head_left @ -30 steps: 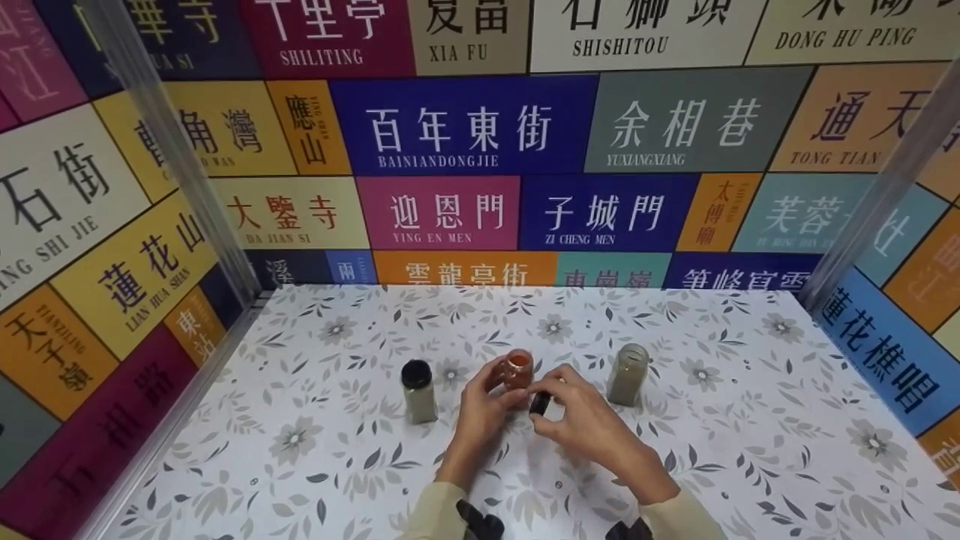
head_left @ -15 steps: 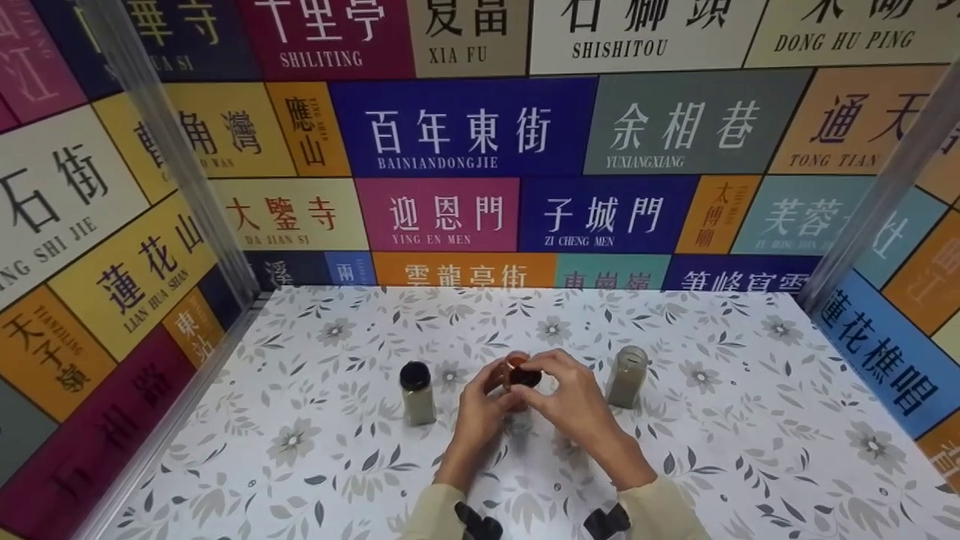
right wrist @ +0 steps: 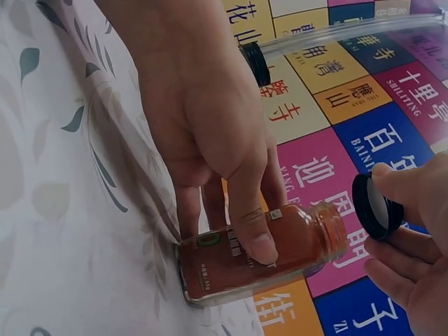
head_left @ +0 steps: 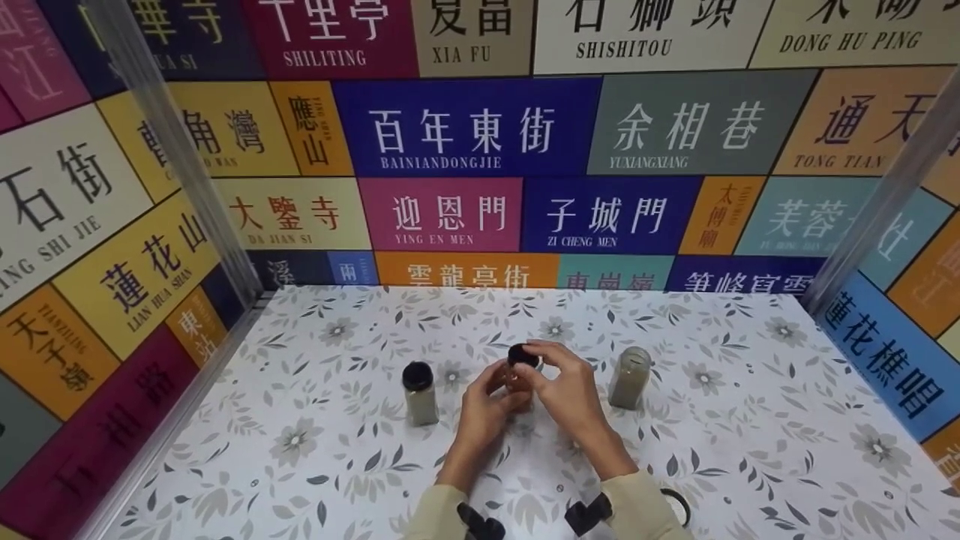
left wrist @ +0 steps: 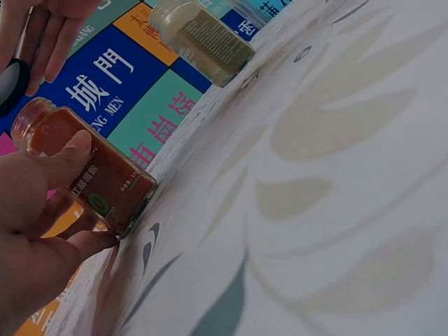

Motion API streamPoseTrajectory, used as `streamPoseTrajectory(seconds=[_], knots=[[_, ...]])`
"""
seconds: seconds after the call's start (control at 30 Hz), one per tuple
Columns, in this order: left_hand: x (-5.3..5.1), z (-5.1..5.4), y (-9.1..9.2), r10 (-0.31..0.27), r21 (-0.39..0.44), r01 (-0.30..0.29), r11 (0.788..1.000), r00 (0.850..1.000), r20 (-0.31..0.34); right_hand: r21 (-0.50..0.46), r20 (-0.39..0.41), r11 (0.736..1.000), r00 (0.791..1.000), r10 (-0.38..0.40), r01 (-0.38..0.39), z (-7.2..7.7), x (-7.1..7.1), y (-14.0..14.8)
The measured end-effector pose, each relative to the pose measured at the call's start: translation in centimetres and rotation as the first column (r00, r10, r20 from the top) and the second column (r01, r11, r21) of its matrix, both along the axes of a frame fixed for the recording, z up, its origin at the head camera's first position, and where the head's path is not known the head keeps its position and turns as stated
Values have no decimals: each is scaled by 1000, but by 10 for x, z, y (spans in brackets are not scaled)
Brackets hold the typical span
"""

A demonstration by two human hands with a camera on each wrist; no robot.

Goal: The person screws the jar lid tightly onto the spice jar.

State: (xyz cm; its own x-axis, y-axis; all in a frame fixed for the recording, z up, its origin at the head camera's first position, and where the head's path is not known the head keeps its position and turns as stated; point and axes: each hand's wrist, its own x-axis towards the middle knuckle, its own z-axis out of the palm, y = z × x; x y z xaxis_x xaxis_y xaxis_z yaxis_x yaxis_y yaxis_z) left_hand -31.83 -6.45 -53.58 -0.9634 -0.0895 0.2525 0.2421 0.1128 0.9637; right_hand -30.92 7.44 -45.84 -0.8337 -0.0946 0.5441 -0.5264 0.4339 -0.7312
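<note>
My left hand (head_left: 484,409) grips a small glass spice jar (left wrist: 91,164) of red-brown powder, thumb on one face and fingers on the other. The jar stands on the table, its threaded mouth uncovered. Between thumb and fingers my right hand (head_left: 574,382) pinches a black screw lid (right wrist: 378,206), pale on its inner side. In the right wrist view a small gap separates lid and mouth. To the right stands an uncapped jar (head_left: 630,379) of greyish-tan powder. Left of my hands is a similar jar (head_left: 421,401) with a black cap on.
A round black-rimmed lid (head_left: 679,508) with a pale mesh-like face lies by the right sleeve. The table (head_left: 300,480) wears a white floral cover. Walls of coloured sign panels (head_left: 457,127) rise behind and at both sides, with clear posts (head_left: 184,157) at the corners.
My right hand has brought the black lid left and up, from beside the red-brown jar to above its mouth. The left hand keeps its grip. The round lid by the sleeve has come into view.
</note>
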Motion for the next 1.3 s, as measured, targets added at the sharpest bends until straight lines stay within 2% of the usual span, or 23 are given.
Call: streamPoseTrajectory(seconds=[0.13,0.4,0.87,0.97,1.17,1.3], knots=[[1,-2,0,3,-16,-3,1000,1000,-10,-43,-7,998,999,34,-34,-6,-3,0],[1,-1,0,-1,-31,0,1000,1000,-31,0,-11,1000,1000,26,-26,-11,-6,-2],[1,1,3,-13,20,13,1000,1000,16,40,-13,999,1000,5,-5,-17,-9,-4],[0,2,2,-14,9,14,1000,1000,15,39,-14,999,1000,13,-12,-18,-11,-3],[0,2,0,-8,-42,8,999,1000,-7,45,37,998,999,30,-32,-21,-11,-4],[0,1,-1,-6,-31,6,1000,1000,-11,49,51,998,998,30,-32,-22,-11,-4]])
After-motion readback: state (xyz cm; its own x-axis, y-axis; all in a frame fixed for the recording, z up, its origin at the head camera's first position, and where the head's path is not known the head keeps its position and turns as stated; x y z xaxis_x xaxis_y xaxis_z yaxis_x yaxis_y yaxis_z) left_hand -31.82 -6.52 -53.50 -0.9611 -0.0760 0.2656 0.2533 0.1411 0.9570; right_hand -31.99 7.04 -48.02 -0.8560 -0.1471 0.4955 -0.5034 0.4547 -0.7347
